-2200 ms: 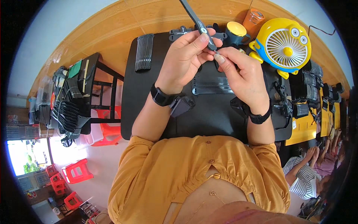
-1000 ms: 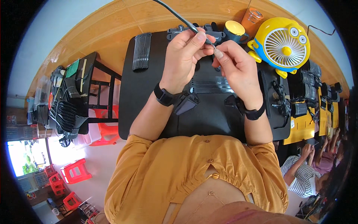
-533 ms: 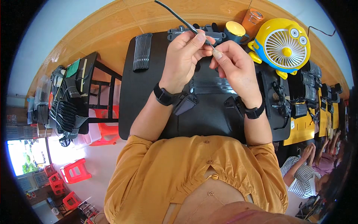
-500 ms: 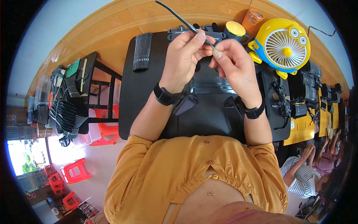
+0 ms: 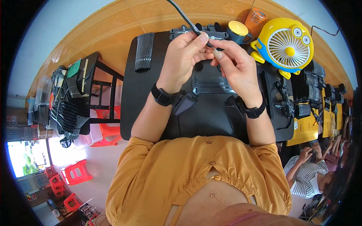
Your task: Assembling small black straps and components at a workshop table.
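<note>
My left hand [image 5: 183, 60] is raised over the black table [image 5: 158, 120], its thumb and fingers closed on a narrow black strap [image 5: 182, 15]. The strap runs up and to the left past the far table edge. Meeting it from the other side, my right hand [image 5: 238, 67] pinches the strap's thin lower end between thumb and forefinger; the fingertips hide that end's detail. Below the hands lies a row of dark flat strips [image 5: 213, 85]. Behind them are grey-and-black strap pieces [image 5: 179, 32].
A bundle of dark strips [image 5: 144, 52] lies at the table's far left. A mug [image 5: 238, 32], an orange cup [image 5: 255, 19] and a yellow fan [image 5: 288, 49] stand at the far right. Stacked black parts [image 5: 311, 86] lie beyond. Other people sit at right; red stools [image 5: 76, 172] stand at left.
The strap's upper part has swung slightly right and up. My right hand's fingers have shifted at the strap's end, with the forefinger now stretched along it.
</note>
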